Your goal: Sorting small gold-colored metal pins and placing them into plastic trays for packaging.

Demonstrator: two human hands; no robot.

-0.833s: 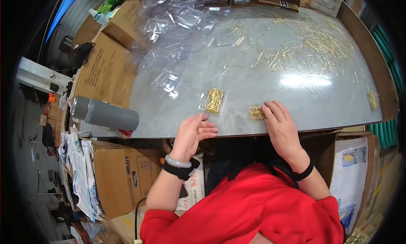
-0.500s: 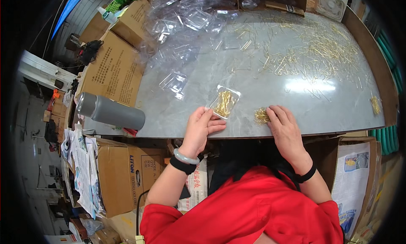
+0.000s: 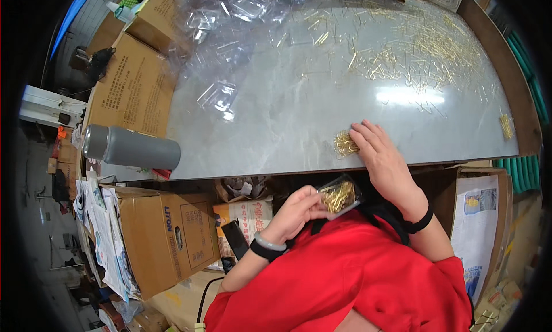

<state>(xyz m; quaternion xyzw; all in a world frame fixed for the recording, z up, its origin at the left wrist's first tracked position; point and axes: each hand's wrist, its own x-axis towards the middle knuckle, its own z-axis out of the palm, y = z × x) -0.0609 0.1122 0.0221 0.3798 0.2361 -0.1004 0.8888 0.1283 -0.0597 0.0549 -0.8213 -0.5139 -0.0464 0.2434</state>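
Note:
My left hand (image 3: 299, 212) pinches the edge of a small clear plastic tray (image 3: 357, 196) in front of my body, just off the table's near edge. Inside the tray lies a heap of gold-coloured wire hooks (image 3: 339, 197). My right hand (image 3: 384, 159) rests on the grey table with its fingers stretched out, and the fingertips touch the right side of a small pile of gold wire hooks (image 3: 344, 143). Whether a fingertip grips any single hook cannot be made out.
Many loose gold hooks (image 3: 425, 53) spread over the table's far right, and a small bunch (image 3: 505, 126) lies by its right rim. Clear plastic trays (image 3: 221, 96) heap at the far left. A grey bottle (image 3: 144, 150) lies near the left edge beside cardboard boxes (image 3: 129, 90).
My left hand has brought the tray of hooks off the tabletop, toward my body and to the right. My right hand stays at the small pile. The view has shifted slightly.

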